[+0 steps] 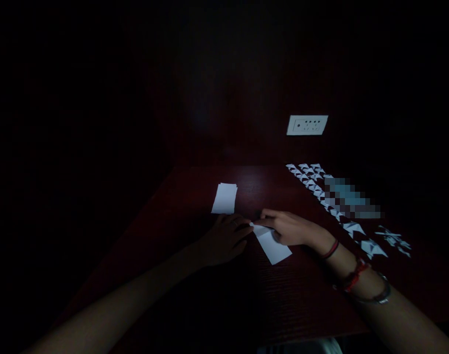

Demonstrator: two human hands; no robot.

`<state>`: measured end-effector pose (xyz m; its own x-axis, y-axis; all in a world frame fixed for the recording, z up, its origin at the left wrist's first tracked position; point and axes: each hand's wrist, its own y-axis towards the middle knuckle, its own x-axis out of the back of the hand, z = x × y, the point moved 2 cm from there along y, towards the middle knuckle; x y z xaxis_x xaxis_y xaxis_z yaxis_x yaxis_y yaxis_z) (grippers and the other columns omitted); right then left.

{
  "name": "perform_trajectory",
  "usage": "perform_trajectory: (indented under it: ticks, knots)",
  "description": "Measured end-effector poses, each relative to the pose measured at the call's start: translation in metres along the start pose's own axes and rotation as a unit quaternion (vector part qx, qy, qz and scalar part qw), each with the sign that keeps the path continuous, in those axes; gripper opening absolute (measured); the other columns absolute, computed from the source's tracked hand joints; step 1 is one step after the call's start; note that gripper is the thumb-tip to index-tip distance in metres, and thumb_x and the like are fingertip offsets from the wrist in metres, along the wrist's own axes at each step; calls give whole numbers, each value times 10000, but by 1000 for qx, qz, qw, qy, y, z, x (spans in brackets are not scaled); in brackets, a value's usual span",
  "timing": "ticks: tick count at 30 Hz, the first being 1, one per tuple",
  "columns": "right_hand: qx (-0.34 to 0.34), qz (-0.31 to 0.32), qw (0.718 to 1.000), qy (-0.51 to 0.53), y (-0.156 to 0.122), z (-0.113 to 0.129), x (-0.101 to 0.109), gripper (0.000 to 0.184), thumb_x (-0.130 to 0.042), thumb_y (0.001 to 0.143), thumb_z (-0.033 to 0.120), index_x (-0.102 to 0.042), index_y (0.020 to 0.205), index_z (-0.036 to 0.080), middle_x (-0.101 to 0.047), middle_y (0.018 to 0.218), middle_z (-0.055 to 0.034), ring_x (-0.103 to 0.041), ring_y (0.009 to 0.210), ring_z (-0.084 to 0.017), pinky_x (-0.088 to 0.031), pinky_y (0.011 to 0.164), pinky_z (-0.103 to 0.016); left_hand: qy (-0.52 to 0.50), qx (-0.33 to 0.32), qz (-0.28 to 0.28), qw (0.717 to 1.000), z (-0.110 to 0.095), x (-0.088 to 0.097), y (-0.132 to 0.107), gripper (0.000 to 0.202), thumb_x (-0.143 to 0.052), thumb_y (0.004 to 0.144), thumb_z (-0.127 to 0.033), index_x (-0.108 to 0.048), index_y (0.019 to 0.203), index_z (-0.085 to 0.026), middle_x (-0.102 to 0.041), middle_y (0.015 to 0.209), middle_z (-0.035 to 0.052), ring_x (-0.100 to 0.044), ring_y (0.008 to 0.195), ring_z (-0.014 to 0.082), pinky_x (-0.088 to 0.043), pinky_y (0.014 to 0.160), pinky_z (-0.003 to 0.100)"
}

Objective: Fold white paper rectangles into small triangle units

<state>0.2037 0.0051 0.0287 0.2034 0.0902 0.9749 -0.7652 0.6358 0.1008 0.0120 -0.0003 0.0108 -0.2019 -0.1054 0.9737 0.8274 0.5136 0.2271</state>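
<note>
The paper lies on the bench, long axis eleven to five o'clock. The right hand, nearer, half curls over its one-o'clock edge, grip unclear; the left hand, loosely open, touches its eleven-o'clock tip.

On a dark red tabletop, the left hand has its fingers at the far end of a white paper strip, where the right hand also rests its fingers. Beyond the left hand lie stacked white sheets. To the right, folded paper pieces form rows, with paper scraps near them. A white socket plate is on the wall behind.
</note>
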Motion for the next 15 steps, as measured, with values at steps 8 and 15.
perform_trajectory:
  ticks: [8,15]
  knots:
    - [-16,37,996,-75,-7,3,9,544,-424,639,34,-484,1148,219,-533,879,-51,-520,727,-143,-395,633,-237,14,10,-8,1000,-4,2,1,334,-352,846,-262,-397,1173,-214,-408,1204,39,-339,1082,222,-247,893,409]
    - [-25,45,997,-61,-17,3,20,451,-402,626,23,-609,973,223,-555,863,-41,-529,762,-145,-383,643,-235,30,15,-12,999,-4,0,-1,331,-348,850,-269,-404,1170,-209,-413,1191,48,-353,1070,223,-245,900,413]
